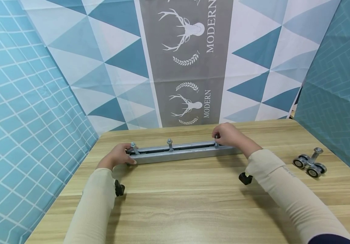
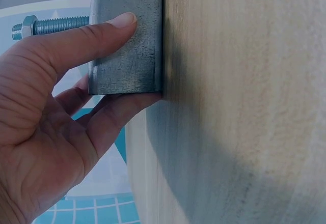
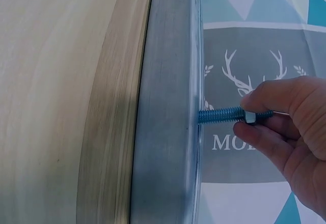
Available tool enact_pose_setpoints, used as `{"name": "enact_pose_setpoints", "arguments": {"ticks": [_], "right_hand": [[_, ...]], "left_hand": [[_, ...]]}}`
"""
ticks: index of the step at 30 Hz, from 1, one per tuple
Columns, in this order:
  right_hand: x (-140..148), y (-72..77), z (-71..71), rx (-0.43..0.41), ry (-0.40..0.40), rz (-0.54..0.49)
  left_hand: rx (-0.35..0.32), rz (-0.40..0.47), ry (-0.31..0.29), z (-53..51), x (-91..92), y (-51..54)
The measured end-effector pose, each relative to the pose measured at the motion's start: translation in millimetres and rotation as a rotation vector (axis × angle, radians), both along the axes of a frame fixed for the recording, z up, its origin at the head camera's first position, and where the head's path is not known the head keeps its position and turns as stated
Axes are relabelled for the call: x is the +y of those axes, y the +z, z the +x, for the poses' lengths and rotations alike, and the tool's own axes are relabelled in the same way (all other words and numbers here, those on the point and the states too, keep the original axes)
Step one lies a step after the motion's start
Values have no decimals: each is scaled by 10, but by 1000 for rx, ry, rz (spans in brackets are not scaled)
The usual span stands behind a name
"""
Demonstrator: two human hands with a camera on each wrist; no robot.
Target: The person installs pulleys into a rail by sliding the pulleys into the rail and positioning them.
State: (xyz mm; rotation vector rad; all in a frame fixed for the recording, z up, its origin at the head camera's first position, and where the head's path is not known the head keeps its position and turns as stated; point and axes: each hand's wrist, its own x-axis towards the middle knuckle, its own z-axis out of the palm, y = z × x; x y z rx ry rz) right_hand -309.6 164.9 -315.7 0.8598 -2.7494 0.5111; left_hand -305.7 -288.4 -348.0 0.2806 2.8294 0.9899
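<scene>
A grey metal rail with a slot along its top lies on the wooden table. Three threaded bolts with nuts stand up out of the slot: a left bolt, a middle bolt and a right bolt. My left hand grips the rail's left end, thumb on the front face and fingers around the end. Near the other end, my right hand pinches the right bolt at its nut between thumb and fingers. Whatever the bolts attach to inside the rail is hidden.
A loose roller trolley with several wheels and an upright bolt rests on the table at the right. Patterned cloth hangs behind the table, with blue cloth along the left side and more at the right.
</scene>
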Motion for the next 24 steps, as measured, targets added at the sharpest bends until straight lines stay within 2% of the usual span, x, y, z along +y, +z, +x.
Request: {"name": "enact_pose_setpoints", "arguments": {"ticks": [9, 24], "right_hand": [[-82, -6, -4, 14, 28, -9], [-193, -11, -1, -11, 19, -33]], "left_hand": [[-1, -3, -5, -6, -2, -3], [-9, 14, 7, 10, 5, 1]]}}
